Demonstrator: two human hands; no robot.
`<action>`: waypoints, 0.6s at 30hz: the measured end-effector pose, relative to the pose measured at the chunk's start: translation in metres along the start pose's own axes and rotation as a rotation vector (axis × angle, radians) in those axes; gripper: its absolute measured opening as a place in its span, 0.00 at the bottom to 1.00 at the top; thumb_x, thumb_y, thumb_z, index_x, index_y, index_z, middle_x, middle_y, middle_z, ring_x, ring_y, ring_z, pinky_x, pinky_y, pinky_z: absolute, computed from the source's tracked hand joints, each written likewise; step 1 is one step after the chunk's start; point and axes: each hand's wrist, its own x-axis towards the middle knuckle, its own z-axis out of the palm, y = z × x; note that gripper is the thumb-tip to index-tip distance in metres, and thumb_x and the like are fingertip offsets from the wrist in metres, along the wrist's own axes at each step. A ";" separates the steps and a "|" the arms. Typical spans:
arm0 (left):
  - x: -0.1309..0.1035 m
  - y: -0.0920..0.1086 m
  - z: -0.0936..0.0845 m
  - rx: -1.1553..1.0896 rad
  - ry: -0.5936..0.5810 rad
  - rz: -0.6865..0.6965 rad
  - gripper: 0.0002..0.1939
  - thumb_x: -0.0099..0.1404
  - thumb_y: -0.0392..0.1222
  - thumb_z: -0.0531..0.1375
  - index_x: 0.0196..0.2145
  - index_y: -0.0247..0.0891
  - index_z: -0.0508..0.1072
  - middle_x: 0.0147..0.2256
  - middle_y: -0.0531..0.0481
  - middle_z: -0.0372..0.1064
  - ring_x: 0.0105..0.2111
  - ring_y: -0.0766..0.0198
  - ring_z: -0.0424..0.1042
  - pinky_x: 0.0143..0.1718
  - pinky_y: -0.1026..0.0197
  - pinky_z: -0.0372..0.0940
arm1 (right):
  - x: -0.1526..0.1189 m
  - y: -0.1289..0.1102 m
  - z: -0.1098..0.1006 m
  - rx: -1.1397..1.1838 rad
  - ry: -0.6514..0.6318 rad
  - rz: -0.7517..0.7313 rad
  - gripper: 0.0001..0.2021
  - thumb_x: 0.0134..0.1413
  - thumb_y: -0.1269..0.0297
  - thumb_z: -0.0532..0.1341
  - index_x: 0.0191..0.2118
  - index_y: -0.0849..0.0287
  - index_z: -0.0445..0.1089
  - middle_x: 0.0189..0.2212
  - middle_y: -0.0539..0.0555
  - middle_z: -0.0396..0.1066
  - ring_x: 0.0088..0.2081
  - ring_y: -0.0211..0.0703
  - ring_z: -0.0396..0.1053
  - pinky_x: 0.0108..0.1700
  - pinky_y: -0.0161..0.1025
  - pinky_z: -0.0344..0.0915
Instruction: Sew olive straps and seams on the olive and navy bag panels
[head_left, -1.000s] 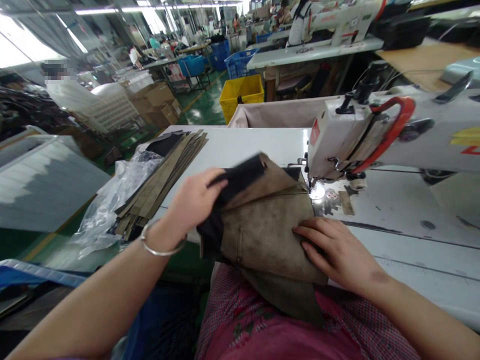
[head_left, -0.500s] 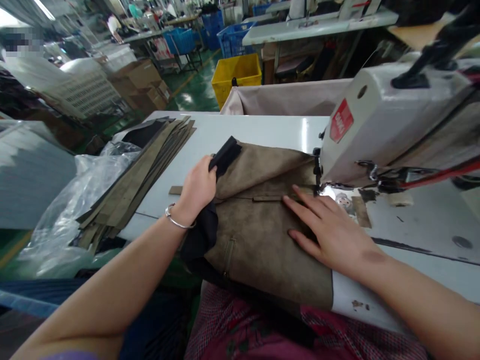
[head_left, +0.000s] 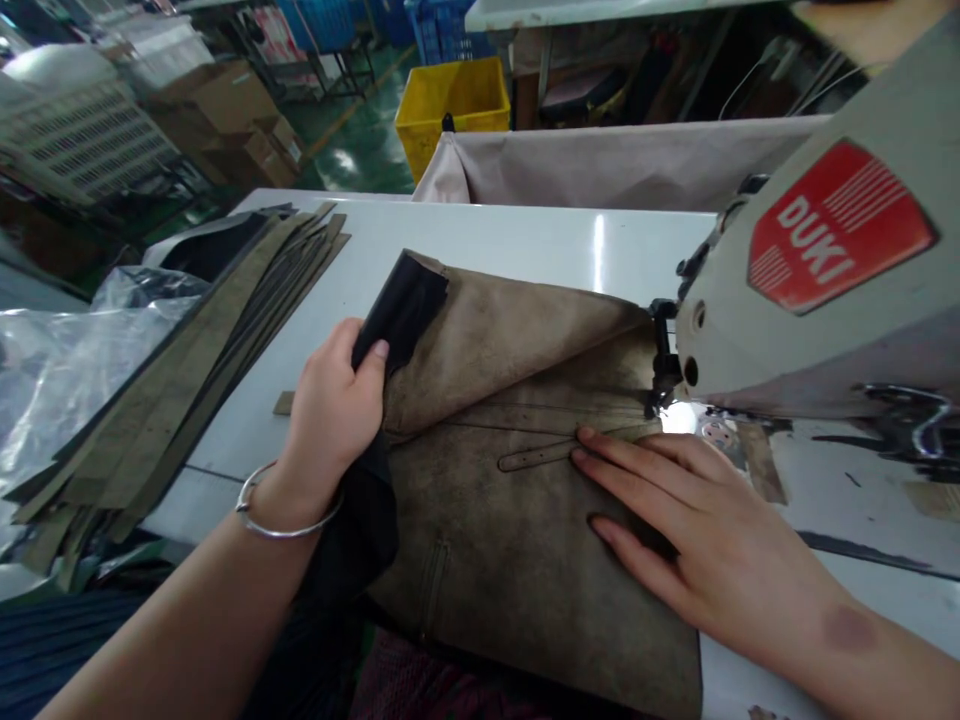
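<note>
Brown suede-like fabric (head_left: 525,560) lies on the table, its upper layer folded back, with a short zip (head_left: 433,590) at its lower left. My left hand (head_left: 334,400) is closed around the folded layer where black lining (head_left: 401,310) shows. With fingers stretched out, my right hand (head_left: 675,510) presses flat on the fabric beside the needle area of the sewing machine (head_left: 817,240). Its fingertips touch a narrow brown strap (head_left: 536,456) with a rounded end and small holes. The strap's other end is hidden by my fingers. The fabric's far edge reaches the presser foot (head_left: 660,390).
Long brown strips (head_left: 202,350) are stacked at the table's left, beside clear plastic (head_left: 105,350). Behind the table (head_left: 525,225) hangs a pale cloth bin (head_left: 600,165). A yellow crate (head_left: 454,105) and cardboard boxes (head_left: 225,120) stand on the floor beyond.
The view has moved closer to the table and machine. The strap's rounded end has swung towards me, off the seam line. My left hand still grips the folded layer.
</note>
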 end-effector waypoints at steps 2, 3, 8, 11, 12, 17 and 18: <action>0.000 0.001 -0.001 -0.003 -0.009 -0.009 0.05 0.68 0.41 0.54 0.34 0.41 0.66 0.32 0.50 0.67 0.34 0.56 0.69 0.34 0.57 0.59 | -0.001 0.000 0.000 0.001 -0.002 -0.008 0.22 0.62 0.61 0.57 0.61 0.57 0.63 0.61 0.52 0.62 0.54 0.52 0.63 0.56 0.55 0.64; 0.000 0.001 -0.002 0.000 -0.018 -0.015 0.05 0.68 0.41 0.54 0.34 0.41 0.66 0.32 0.50 0.67 0.34 0.55 0.69 0.33 0.57 0.59 | -0.002 0.001 0.000 0.004 -0.004 -0.010 0.23 0.62 0.61 0.57 0.61 0.57 0.63 0.61 0.52 0.62 0.54 0.52 0.63 0.56 0.54 0.64; 0.001 0.004 -0.005 0.032 -0.047 -0.037 0.04 0.67 0.40 0.54 0.34 0.40 0.67 0.33 0.50 0.68 0.36 0.55 0.70 0.33 0.57 0.59 | -0.003 0.001 -0.002 0.019 0.009 -0.020 0.22 0.62 0.64 0.58 0.60 0.58 0.64 0.60 0.51 0.63 0.54 0.49 0.63 0.55 0.51 0.64; 0.001 0.003 -0.004 0.037 -0.038 -0.038 0.05 0.67 0.41 0.54 0.36 0.39 0.68 0.33 0.50 0.68 0.36 0.56 0.70 0.34 0.58 0.60 | -0.003 0.002 -0.002 0.022 0.014 -0.033 0.21 0.62 0.64 0.58 0.60 0.58 0.64 0.60 0.50 0.63 0.55 0.48 0.62 0.56 0.50 0.63; 0.001 0.002 -0.003 0.037 -0.036 -0.035 0.06 0.67 0.41 0.53 0.37 0.39 0.68 0.33 0.50 0.68 0.35 0.56 0.70 0.34 0.58 0.60 | -0.003 0.002 -0.001 0.021 0.014 -0.035 0.21 0.62 0.64 0.58 0.60 0.58 0.64 0.60 0.50 0.63 0.55 0.48 0.62 0.57 0.50 0.62; 0.003 -0.002 0.004 0.026 -0.049 0.003 0.08 0.68 0.42 0.52 0.39 0.38 0.69 0.34 0.49 0.69 0.36 0.57 0.70 0.37 0.59 0.62 | -0.003 0.007 0.007 0.016 0.041 -0.029 0.22 0.62 0.65 0.57 0.60 0.56 0.63 0.64 0.54 0.57 0.58 0.50 0.61 0.59 0.53 0.61; 0.003 -0.002 0.005 0.027 -0.048 0.009 0.08 0.68 0.42 0.52 0.40 0.38 0.69 0.35 0.48 0.70 0.37 0.57 0.70 0.38 0.59 0.62 | -0.004 0.006 0.006 0.019 0.060 -0.018 0.22 0.62 0.65 0.57 0.60 0.57 0.63 0.65 0.55 0.54 0.59 0.50 0.60 0.59 0.53 0.61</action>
